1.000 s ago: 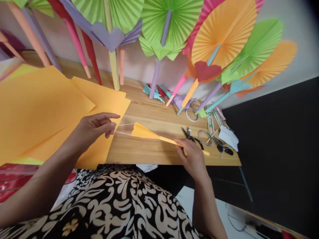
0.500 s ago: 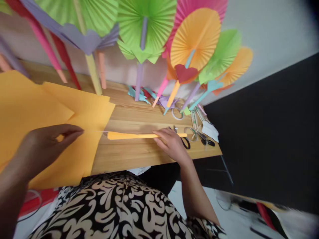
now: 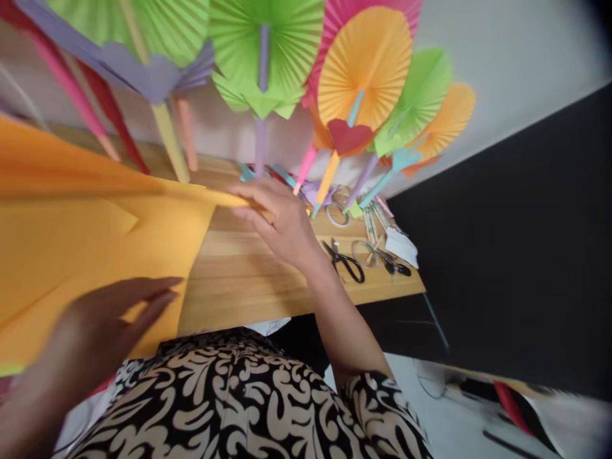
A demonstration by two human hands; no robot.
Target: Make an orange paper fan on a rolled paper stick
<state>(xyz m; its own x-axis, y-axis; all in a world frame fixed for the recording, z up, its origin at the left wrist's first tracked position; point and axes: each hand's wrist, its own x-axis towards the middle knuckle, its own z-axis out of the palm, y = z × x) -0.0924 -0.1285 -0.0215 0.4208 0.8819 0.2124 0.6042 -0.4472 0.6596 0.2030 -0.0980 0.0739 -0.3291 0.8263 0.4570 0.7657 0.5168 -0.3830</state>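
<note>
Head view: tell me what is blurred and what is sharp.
Head view: the left hand and the orange paper sheets at the left edge are smeared by motion; the right hand, the black scissors and the paper fans read fairly sharp; the corners darken and bend.

The orange sheets [image 3: 157, 236] under my left hand [image 3: 109, 319] are smooth matt paper. The surface [image 3: 248, 280] is pale wood with visible grain and a faint sheen. The fans [image 3: 363, 70] are pleated matt paper. The scissors [image 3: 344, 260] have glossy black handles. My dress [image 3: 248, 401] is printed cloth.
</note>
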